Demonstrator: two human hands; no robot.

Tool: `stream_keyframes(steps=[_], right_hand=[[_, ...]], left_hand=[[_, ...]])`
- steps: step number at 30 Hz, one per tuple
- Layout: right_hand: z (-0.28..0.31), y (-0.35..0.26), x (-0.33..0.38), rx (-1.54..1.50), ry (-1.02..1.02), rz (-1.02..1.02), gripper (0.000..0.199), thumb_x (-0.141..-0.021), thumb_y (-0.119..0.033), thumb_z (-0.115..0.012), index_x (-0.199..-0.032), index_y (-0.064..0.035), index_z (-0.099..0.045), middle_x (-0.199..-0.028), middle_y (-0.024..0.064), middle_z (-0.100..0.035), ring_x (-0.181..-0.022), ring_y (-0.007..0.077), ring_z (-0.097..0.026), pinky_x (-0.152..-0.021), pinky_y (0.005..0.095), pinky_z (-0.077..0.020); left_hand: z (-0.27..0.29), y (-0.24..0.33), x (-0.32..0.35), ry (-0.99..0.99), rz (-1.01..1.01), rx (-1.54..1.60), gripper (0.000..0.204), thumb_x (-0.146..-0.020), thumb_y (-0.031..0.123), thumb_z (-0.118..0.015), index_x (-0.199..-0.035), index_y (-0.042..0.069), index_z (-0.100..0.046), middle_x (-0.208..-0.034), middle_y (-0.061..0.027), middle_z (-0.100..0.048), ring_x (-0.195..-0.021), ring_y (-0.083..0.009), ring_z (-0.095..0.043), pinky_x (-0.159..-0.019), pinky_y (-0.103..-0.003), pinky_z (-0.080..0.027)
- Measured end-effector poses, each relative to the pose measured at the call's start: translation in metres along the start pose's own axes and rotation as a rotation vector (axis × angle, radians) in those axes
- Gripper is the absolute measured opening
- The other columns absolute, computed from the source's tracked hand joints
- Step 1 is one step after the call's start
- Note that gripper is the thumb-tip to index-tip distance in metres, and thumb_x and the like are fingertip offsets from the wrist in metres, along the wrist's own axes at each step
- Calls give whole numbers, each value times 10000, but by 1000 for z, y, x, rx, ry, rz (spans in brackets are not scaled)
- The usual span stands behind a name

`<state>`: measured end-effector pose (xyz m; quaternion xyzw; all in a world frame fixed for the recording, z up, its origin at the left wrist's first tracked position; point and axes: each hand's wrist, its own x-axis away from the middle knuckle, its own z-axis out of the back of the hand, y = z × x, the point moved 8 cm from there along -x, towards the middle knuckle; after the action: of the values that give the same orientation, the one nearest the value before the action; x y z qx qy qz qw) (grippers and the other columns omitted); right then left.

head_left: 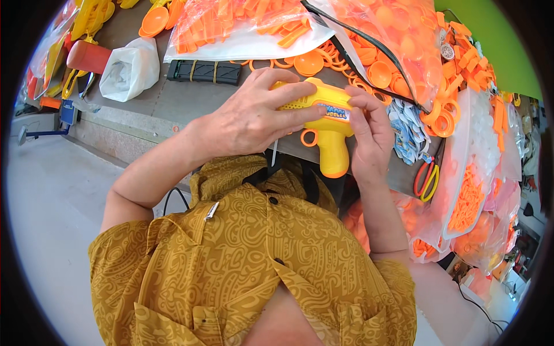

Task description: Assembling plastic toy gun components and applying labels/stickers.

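A yellow toy gun [333, 151] is held up over the near edge of the workbench, its grip pointing down toward me. My left hand [245, 115] wraps over the barrel, with the fingers laid across its side. At the rear end, my right hand [372, 135] pinches the body, thumb and fingers close to a blue and white label [336, 112] on its side. An orange ring-shaped trigger [309, 137] sits in front of the grip. The left fingers cover much of the front part.
Beside my right hand lie a pile of blue-white labels [407, 130] and a hand tool with red and yellow handles [427, 180]. Clear bags of orange parts [398, 34] fill the back and right. A banded black block [205, 72] and a white bag [130, 72] are at left.
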<state>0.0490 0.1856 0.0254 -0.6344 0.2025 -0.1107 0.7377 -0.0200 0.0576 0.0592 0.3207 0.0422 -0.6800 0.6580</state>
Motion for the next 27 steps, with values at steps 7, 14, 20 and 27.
stream_keyframes(steps=[7,14,20,27], right_hand=[[-8,7,1,-316,60,-111,154,-847,-40,-451,-999,-25,-427,-1147,127,-453,-1049,156,-434,-913,293,-346],[-7,8,-1,-313,81,-105,171,-843,-23,-437,-1012,-19,-413,-1153,128,-438,-1055,157,-429,-919,297,-339],[-2,-3,1,28,8,-15,362,-833,-23,-468,-1175,13,-356,-1173,113,-417,-1083,176,-412,-935,286,-314],[-1,-53,11,145,-93,-54,583,-718,-121,-619,-1206,26,-333,-1111,130,-428,-1004,209,-450,-869,332,-383]], left_hand=[[-1,-1,0,15,14,1,430,-679,107,-636,-1101,139,-558,-1128,-97,-477,-959,-310,-462,-799,-401,-398],[6,2,-6,33,-13,-21,495,-673,116,-646,-1149,117,-510,-1136,-121,-469,-972,-319,-462,-806,-401,-397],[14,-18,-21,50,126,123,604,-523,265,-737,-1022,60,-466,-702,-78,-535,-685,-269,-549,-657,-372,-417],[37,12,-7,117,239,260,775,-553,257,-758,-1188,21,-383,-945,-141,-489,-866,-312,-477,-773,-381,-376]])
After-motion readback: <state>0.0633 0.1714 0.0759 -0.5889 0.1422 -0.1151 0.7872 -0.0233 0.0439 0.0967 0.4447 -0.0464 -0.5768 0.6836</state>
